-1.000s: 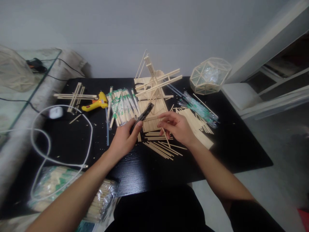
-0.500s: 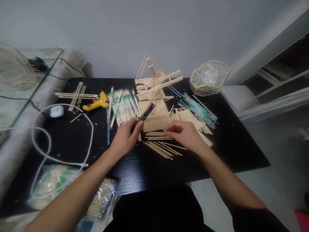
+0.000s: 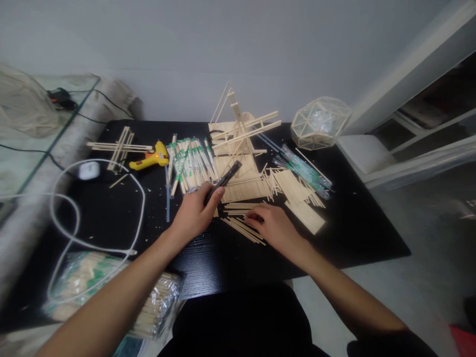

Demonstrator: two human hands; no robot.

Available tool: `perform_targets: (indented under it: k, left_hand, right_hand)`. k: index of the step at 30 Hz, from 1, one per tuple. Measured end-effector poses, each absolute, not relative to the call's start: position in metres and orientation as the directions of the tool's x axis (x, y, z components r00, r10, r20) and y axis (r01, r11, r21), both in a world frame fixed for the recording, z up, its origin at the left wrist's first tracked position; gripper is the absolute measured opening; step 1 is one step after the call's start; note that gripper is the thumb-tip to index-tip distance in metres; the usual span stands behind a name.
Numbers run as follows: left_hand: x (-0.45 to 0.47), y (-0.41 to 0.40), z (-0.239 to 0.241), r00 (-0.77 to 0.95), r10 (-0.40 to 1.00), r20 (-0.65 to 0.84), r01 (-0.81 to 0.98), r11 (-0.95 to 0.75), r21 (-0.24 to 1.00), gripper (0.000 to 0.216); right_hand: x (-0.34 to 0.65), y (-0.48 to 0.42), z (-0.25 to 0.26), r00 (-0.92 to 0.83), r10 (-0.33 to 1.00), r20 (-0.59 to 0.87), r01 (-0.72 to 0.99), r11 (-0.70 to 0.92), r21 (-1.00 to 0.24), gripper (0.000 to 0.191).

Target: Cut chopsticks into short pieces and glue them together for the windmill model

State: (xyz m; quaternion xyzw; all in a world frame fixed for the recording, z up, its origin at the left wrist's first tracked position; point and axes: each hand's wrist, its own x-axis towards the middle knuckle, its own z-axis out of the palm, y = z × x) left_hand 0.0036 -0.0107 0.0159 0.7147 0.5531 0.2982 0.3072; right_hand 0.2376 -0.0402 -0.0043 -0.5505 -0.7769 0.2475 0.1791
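Note:
My left hand (image 3: pixel 197 208) is wrapped round a long, slim black hand tool (image 3: pixel 228 176), its far end pointing away and to the right; the exact kind is unclear. My right hand (image 3: pixel 269 223) is low over a row of loose wooden sticks (image 3: pixel 241 229), thumb and fingers pinched together at the sticks. Whatever lies between those fingertips is too small to make out. Just beyond are more short sticks (image 3: pixel 238 206) and a panel of sticks set side by side (image 3: pixel 245 190). Behind them stands a wooden stick model (image 3: pixel 241 131) with crossed, ladder-like arms.
On the black table (image 3: pixel 208 267) lie a yellow glue gun (image 3: pixel 154 157), wrapped chopsticks (image 3: pixel 191 161), a white cable (image 3: pixel 143 208), and a bagged bundle (image 3: pixel 159 302). To the right are flat wooden pieces (image 3: pixel 307 215), clear wrappers (image 3: pixel 305 168) and a faceted stick frame (image 3: pixel 322 121).
My right hand has moved slightly left and nearer to me, down onto the loose sticks, uncovering a flat wooden piece. My left hand keeps the black tool almost in place.

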Motion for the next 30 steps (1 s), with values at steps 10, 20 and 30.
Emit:
perform_targets:
  k: [10,20,30]
  left_hand:
    - [0.003,-0.012,0.018,0.213,0.975,0.067,0.616,-0.187,0.765,0.037]
    - [0.004,-0.011,0.018,0.215,0.975,0.064,0.623,-0.187,0.76,0.037]
    - [0.003,-0.01,0.018,0.22,0.974,0.047,0.633,-0.18,0.753,0.038]
  right_hand:
    - [0.263,-0.046,0.008,-0.27,0.962,-0.046,0.791,0.194,-0.58,0.01]
    - [0.269,-0.057,0.006,-0.307,0.942,-0.135,0.811,0.184,-0.556,0.012]
    - [0.267,-0.058,0.007,-0.29,0.948,-0.13,0.775,0.153,-0.613,0.008]
